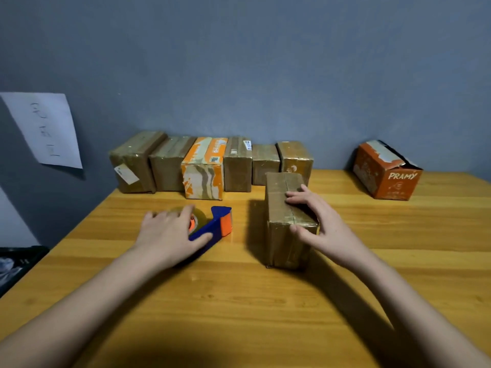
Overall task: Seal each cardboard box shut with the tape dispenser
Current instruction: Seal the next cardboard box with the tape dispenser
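Observation:
A brown cardboard box (281, 205) stands on the wooden table (239, 301) right of centre, its top flaps closed along a middle seam. My right hand (316, 224) rests on it, fingers spread over the top and thumb on the near end. To its left lies a blue and orange tape dispenser (218, 224) with a roll of clear tape. My left hand (170, 235) lies over the dispenser's rear and roll, thumb along the blue side, fingers blurred.
Several boxes line the back wall: brown ones (132, 163) and an orange-and-white one (204, 168). An orange box marked PRAMY (388, 173) sits apart at the back right. A paper sheet (47, 128) hangs on the left wall. Dark clutter (16, 264) lies beyond the left edge.

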